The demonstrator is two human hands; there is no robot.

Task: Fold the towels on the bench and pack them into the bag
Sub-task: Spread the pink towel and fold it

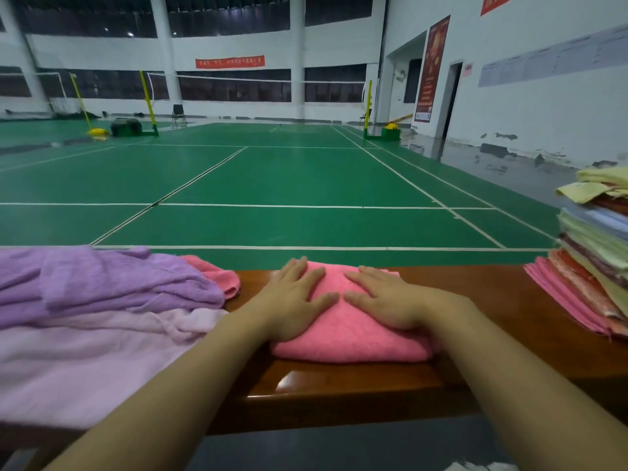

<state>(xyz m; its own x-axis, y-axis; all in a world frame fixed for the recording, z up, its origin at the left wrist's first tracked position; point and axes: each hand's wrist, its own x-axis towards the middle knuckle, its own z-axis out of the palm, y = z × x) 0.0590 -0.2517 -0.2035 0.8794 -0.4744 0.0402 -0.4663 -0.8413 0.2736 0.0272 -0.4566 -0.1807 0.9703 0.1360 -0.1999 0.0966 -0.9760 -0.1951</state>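
A folded pink towel [353, 338] lies on the brown wooden bench [339, 385] in front of me. My left hand [292, 300] presses flat on its left part with straight fingers. My right hand [380, 297] lies flat on its right part the same way. A heap of unfolded towels sits on the bench to the left: a purple towel [102, 280] on top, a pale lilac towel [85, 362] under it and a pink towel [217, 277] peeking out behind. No bag is in view.
A tall stack of folded towels [594, 253] in yellow, blue, green, red and pink stands on the bench at the right edge. Beyond the bench lies a green badminton court [272, 185] with nets and posts far off.
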